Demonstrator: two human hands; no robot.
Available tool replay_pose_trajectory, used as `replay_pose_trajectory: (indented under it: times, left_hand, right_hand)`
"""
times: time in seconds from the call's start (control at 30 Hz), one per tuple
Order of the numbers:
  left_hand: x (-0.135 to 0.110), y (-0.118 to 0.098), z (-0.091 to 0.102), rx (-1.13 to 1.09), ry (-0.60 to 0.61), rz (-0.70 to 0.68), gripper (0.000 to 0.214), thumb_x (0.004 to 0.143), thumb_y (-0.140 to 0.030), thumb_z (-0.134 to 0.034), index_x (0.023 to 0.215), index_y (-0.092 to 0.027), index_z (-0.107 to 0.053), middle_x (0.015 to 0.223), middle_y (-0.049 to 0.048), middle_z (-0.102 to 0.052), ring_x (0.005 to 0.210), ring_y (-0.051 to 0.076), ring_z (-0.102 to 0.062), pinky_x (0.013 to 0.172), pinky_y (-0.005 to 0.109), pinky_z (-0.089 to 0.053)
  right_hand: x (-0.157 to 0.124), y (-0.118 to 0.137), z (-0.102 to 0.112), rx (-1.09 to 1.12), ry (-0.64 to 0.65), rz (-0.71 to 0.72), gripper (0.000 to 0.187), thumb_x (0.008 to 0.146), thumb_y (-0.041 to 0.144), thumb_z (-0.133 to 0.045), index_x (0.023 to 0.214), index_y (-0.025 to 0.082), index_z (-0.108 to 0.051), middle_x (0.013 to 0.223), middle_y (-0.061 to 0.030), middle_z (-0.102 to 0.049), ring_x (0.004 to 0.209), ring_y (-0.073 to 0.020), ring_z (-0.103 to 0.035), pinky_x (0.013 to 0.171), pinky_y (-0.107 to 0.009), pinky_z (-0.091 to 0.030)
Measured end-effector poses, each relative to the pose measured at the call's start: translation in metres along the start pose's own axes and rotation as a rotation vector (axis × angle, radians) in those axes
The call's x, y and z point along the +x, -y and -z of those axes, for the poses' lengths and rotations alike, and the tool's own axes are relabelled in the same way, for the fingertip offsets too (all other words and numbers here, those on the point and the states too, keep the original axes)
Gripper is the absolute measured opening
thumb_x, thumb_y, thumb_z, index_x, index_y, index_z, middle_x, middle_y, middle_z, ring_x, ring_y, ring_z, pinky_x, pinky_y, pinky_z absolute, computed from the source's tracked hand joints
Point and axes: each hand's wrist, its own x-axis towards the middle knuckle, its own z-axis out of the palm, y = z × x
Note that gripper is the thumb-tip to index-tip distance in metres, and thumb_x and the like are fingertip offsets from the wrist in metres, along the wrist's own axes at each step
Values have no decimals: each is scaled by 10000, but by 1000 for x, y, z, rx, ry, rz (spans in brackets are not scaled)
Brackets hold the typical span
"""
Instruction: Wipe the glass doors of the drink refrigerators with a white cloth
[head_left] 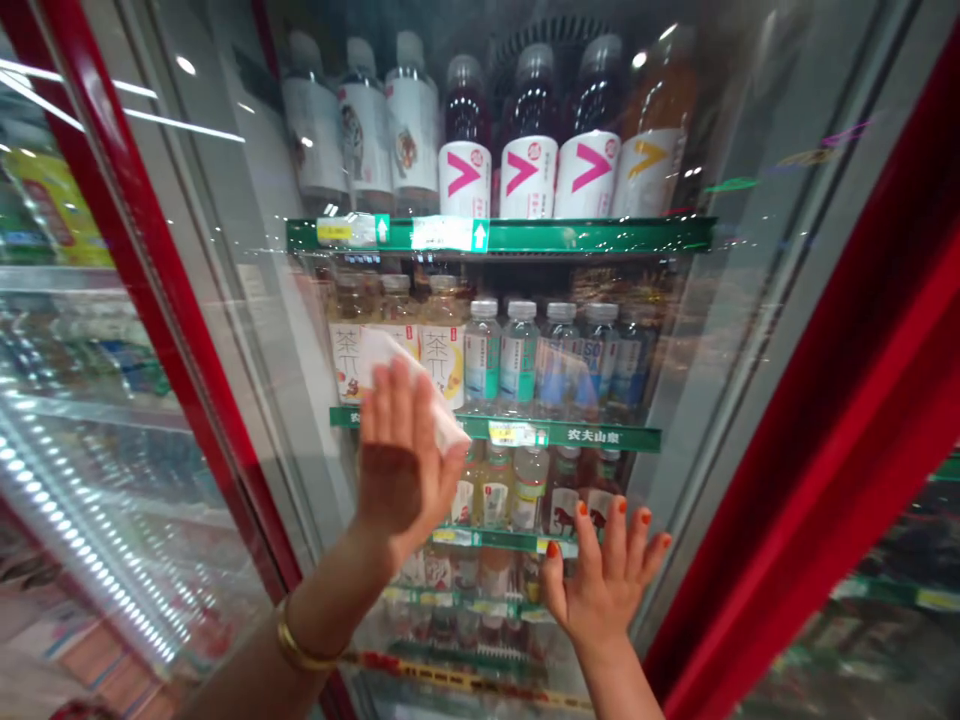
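My left hand [401, 465], with a gold bangle on the wrist, presses flat over a white cloth or tissue [448, 428] against the glass door [697, 330] of a drinks cooler. The hand is slightly blurred. A folded corner of the cloth sticks out past the fingers. Lower and to the right, my right hand [604, 590] has its fingers spread, orange nails showing, and appears to rest on the glass with nothing in it. Behind the pane, tea bottles [442, 355] and clear water bottles [519, 350] line a shelf near my left hand.
Dark drink bottles [529, 140] with white labels fill the top shelf, above a green shelf strip [592, 235]. Red door frames [810, 480] slant along both sides. Lit shelves [82, 520] of another cooler show at the left. Lights reflect in the glass.
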Motion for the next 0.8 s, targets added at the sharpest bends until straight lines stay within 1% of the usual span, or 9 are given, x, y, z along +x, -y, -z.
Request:
replay_pose_trajectory:
  times: [0.1,0.23,0.33,0.4,0.53,0.6,0.67,0.73,0.8]
  left_hand:
    - [-62,-29,-8,-8,44,-197,859,1109,-470,-466,1801,-138,-81,1889,69,-32,1777,212,-13,1472,372,-45]
    - [-124,0,-5,-26,110,-105,938,1083,-424,-570,1797,-112,-47,1863,223,-83,1769,343,10,1468,551,-81]
    - [-98,15,-6,-169,132,268,978,1094,-380,-556,1782,-109,84,1848,284,118,1737,462,139,1413,748,-15]
    - [-70,0,-6,-321,149,442,912,1114,-386,-516,1782,-73,21,1841,272,190,1715,468,221,1394,751,87]
    - [-51,-63,16,-649,234,488,624,1131,-470,-453,1696,-206,-467,1881,130,-203,1776,359,-38,1456,605,14]
    - [-57,-88,37,-984,274,719,576,1109,-551,-481,1590,-267,-619,1782,97,-458,1732,320,-297,1464,529,-171]
    - [-62,-101,58,-1369,320,1108,631,1032,-629,-606,1524,-243,-685,1645,122,-624,1640,337,-475,1413,499,-340]
    - [-61,-104,75,-1616,399,1445,742,900,-655,-770,1476,-190,-719,1512,160,-721,1555,388,-572,1348,526,-446]
    - [-59,-101,83,-1744,488,1629,806,781,-621,-891,1426,-159,-748,1423,178,-767,1496,418,-623,1303,546,-499]
  right_hand:
    - [4,1,6,45,26,3,853,1003,327,-634,1791,308,-310,1882,-98,-259,1740,-443,-248,1368,-812,-186]
    - [9,-5,30,274,170,-24,976,1016,297,-614,1826,231,-74,1912,-122,-76,1777,-382,-101,1395,-786,-91]
    - [12,-12,50,467,256,-129,955,1060,295,-533,1820,214,38,1915,-126,32,1779,-346,-92,1414,-731,-138]
    - [15,-11,61,550,289,-205,903,1086,312,-505,1823,244,11,1920,-113,-4,1777,-338,-111,1416,-719,-164]
    - [20,8,83,662,295,-393,760,1109,276,-521,1803,320,-216,1898,-96,-218,1761,-315,-226,1405,-661,-307]
    - [21,22,95,747,297,-446,681,1112,253,-528,1760,345,-343,1863,-92,-327,1730,-304,-327,1373,-608,-403]
    - [23,36,105,847,309,-474,653,1110,258,-553,1734,364,-395,1842,-87,-376,1711,-300,-373,1359,-581,-435]
    - [25,49,108,951,318,-577,703,1095,302,-624,1745,376,-368,1845,-91,-371,1699,-295,-398,1340,-546,-470]
    - [26,58,105,1098,347,-785,806,1045,387,-740,1751,361,-353,1786,-123,-472,1592,-283,-558,1233,-473,-584]
